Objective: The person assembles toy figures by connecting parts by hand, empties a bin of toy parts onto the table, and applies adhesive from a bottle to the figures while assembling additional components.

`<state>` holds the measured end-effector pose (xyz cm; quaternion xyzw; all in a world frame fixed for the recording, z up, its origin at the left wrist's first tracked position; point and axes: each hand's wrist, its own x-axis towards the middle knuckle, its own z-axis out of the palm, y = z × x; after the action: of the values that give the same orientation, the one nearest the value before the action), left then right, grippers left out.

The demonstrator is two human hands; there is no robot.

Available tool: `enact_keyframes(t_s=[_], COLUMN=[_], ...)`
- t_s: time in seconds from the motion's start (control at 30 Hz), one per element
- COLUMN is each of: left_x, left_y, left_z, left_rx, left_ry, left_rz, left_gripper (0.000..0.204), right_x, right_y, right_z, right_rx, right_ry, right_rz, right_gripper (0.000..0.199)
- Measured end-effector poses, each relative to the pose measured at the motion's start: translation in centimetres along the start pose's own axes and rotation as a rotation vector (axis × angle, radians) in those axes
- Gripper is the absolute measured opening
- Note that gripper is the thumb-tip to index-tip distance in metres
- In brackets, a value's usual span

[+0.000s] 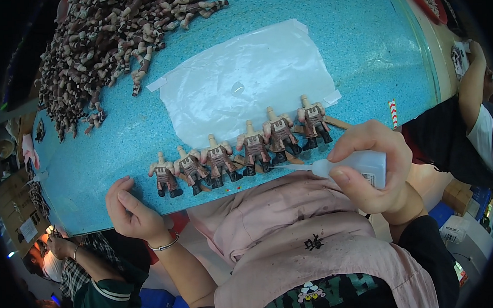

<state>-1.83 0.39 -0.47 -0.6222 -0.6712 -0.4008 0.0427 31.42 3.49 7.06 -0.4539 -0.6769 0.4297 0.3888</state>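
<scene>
My right hand [372, 168] grips a small translucent squeeze bottle [360, 165] with a long thin nozzle pointing left. The nozzle's tip is beside the dark boot of a headless toy figure [252, 147] near the middle of a row. Several such figures, with pale neck pegs, brownish aprons and black boots, line the near table edge, among them one at the right end [313, 121] and one at the left end [164, 174]. Thin wooden sticks [337, 122] show partly beneath them. Left of the row, my left hand [134, 209] rests at the edge, fingers loosely bent, nothing visible in it.
A white plastic sheet [243, 77] is taped to the blue table [363, 50]. A large heap of small figure parts [104, 50] covers the far left. At the far right stands a red tray [427, 0] of small pieces. Other people sit at both sides.
</scene>
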Motion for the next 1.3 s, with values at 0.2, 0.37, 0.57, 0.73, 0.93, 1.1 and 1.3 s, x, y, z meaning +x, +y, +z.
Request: enact_keyframes(t_s=[0.2,0.37,0.57,0.73,0.93,1.1,1.3], left_x=[-0.1,-0.2,-0.2,-0.2,-0.3,-0.2,-0.2], left_y=[-0.2,-0.4,-0.2,-0.2,-0.3,-0.2,-0.1], left_z=[0.0,-0.1,0.0,0.0,-0.2,0.0,0.0], left_rx=[-0.005,-0.001,0.0,0.002,0.012,0.004,0.001], left_ry=[-0.001,-0.007,-0.007,-0.003,-0.008,-0.003,0.0], left_rz=[-0.013,0.001,0.001,-0.016,-0.025,-0.043,-0.036], left_gripper=[0.023,0.024,0.024,0.024,0.024,0.024,0.024], right_x=[0.1,0.0,-0.1,-0.9,-1.7,-1.9,-1.6], right_y=[0.1,0.0,0.1,-0.4,0.2,0.5,0.6], right_z=[0.2,0.1,0.0,-1.1,-2.4,-2.7,-2.5], right_rx=[-0.004,-0.019,0.007,0.037,0.002,-0.031,-0.051], right_ry=[0.003,-0.011,0.002,0.041,0.163,0.158,0.137], right_rz=[-0.016,-0.013,-0.018,0.011,-0.005,0.007,0.015], right_gripper=[0.014,0.015,0.014,0.015,0.014,0.014,0.012])
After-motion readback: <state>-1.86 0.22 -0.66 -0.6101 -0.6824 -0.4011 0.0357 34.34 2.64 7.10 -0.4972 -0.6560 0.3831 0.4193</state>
